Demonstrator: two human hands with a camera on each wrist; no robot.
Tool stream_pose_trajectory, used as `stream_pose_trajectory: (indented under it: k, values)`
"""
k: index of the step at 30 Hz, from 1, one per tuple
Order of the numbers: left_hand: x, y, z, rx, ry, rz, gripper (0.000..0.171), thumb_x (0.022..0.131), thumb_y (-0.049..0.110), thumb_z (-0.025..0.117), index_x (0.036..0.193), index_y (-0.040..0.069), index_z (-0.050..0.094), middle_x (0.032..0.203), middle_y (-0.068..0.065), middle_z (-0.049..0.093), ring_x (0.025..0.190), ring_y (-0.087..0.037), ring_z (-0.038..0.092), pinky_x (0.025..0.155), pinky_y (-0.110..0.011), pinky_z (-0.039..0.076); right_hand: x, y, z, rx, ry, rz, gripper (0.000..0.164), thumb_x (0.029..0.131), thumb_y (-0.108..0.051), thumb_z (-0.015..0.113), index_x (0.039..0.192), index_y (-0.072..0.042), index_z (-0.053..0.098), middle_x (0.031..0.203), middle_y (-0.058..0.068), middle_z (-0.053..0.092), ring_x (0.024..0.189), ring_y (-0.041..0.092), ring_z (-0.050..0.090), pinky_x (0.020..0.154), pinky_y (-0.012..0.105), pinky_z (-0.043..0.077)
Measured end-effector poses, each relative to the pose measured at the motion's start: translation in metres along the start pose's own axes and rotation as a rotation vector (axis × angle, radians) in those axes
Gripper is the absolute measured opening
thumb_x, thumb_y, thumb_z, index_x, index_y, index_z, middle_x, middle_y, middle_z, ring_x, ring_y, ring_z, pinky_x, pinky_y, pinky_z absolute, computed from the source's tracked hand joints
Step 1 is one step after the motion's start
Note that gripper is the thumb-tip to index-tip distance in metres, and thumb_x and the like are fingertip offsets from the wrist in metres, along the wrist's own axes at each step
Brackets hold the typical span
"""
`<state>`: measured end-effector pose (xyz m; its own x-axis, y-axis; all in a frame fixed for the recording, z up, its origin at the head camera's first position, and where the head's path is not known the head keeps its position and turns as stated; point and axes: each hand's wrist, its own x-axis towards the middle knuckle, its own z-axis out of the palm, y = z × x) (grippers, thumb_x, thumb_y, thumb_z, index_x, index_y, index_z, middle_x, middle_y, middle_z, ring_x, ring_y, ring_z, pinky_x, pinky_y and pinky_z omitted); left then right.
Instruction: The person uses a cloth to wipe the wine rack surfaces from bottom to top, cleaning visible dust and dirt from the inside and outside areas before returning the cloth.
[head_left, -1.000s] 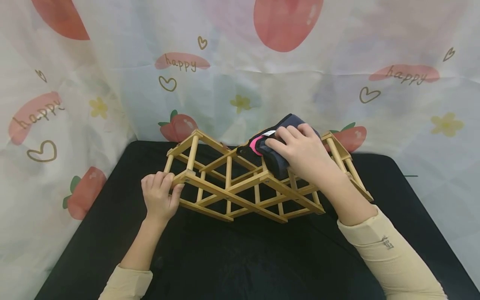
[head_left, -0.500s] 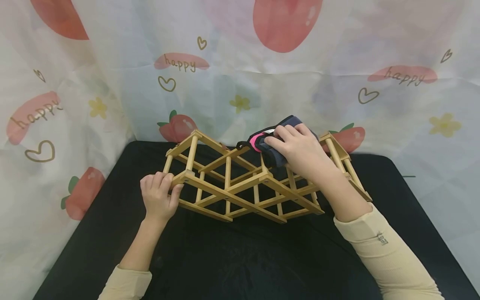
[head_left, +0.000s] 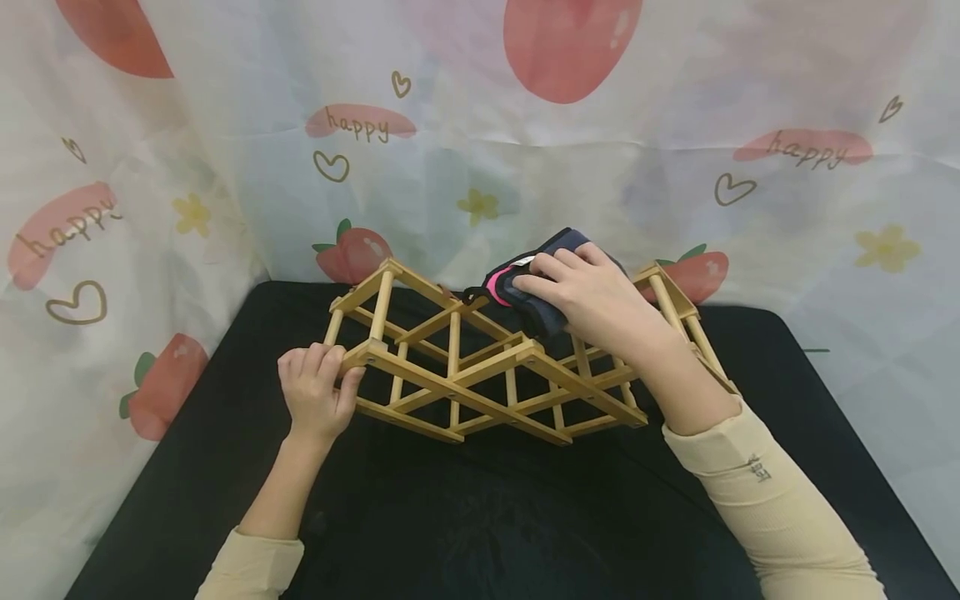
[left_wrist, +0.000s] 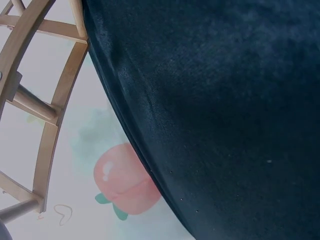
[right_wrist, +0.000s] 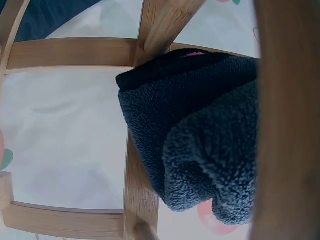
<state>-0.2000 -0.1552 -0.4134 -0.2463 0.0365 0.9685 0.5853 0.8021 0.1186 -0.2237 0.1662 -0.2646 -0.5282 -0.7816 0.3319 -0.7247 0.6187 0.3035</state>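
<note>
A folding rack of light wooden slats and round dowels stands zigzag on the black-covered table. My left hand grips its near left corner, fingers over the slat end and thumb along the side. My right hand holds a dark blue fleecy cleaning cloth with black edging, a pink patch and a small loop, over the rack's upper middle. Seen from the right wrist, the bunched cloth lies against a wooden slat; the hand itself is out of that view. Slats fill the left wrist view's left side.
The black tablecloth covers the table in front of the rack. A printed fabric curtain with fruit, hearts and lettering hangs close behind the rack and along the sides.
My right hand has shifted slightly left with the cloth, whose lower end sits a little higher than a second ago. My left hand and the rack stay essentially where they were.
</note>
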Motion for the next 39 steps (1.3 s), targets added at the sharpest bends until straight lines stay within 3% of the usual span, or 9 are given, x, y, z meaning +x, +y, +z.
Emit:
stream_pose_trajectory:
  k: [15, 26, 30, 39]
  values:
    - [-0.001, 0.0, -0.001, 0.017, -0.045, -0.015, 0.046, 0.093, 0.045, 0.041, 0.077, 0.002, 0.049, 0.069, -0.011, 0.044, 0.06, -0.028, 0.036, 0.064, -0.045, 0.028, -0.004, 0.001, 0.005, -0.004, 0.075, -0.026, 0.043, 0.068, -0.018, 0.08, 0.105, -0.015, 0.059, 0.098, 0.006, 0.053, 0.089, 0.023, 0.051, 0.081, 0.042, 0.035]
    - [-0.002, 0.0, -0.002, 0.022, -0.05, -0.02, 0.046, 0.093, 0.045, 0.041, 0.077, 0.002, 0.049, 0.07, -0.012, 0.045, 0.061, -0.029, 0.037, 0.064, -0.045, 0.029, -0.022, -0.01, -0.006, -0.062, 0.151, -0.091, 0.049, 0.06, -0.011, 0.083, 0.103, -0.014, 0.059, 0.095, 0.007, 0.053, 0.082, 0.023, 0.049, 0.076, 0.043, 0.035]
    - [-0.002, 0.001, -0.001, 0.018, -0.045, -0.014, 0.046, 0.093, 0.045, 0.041, 0.077, 0.002, 0.049, 0.069, -0.012, 0.045, 0.061, -0.029, 0.037, 0.064, -0.045, 0.029, -0.021, -0.01, -0.007, -0.114, 0.166, -0.105, 0.046, 0.062, -0.012, 0.082, 0.101, -0.013, 0.058, 0.093, 0.007, 0.053, 0.08, 0.024, 0.048, 0.075, 0.043, 0.036]
    - [0.0, 0.001, -0.002, 0.014, -0.033, -0.012, 0.047, 0.093, 0.045, 0.041, 0.077, 0.002, 0.049, 0.069, -0.012, 0.044, 0.06, -0.029, 0.036, 0.064, -0.045, 0.028, -0.006, 0.006, 0.009, -0.2, 0.198, -0.069, 0.026, 0.079, 0.005, 0.064, 0.099, -0.008, 0.057, 0.092, 0.01, 0.051, 0.074, 0.025, 0.042, 0.072, 0.041, 0.033]
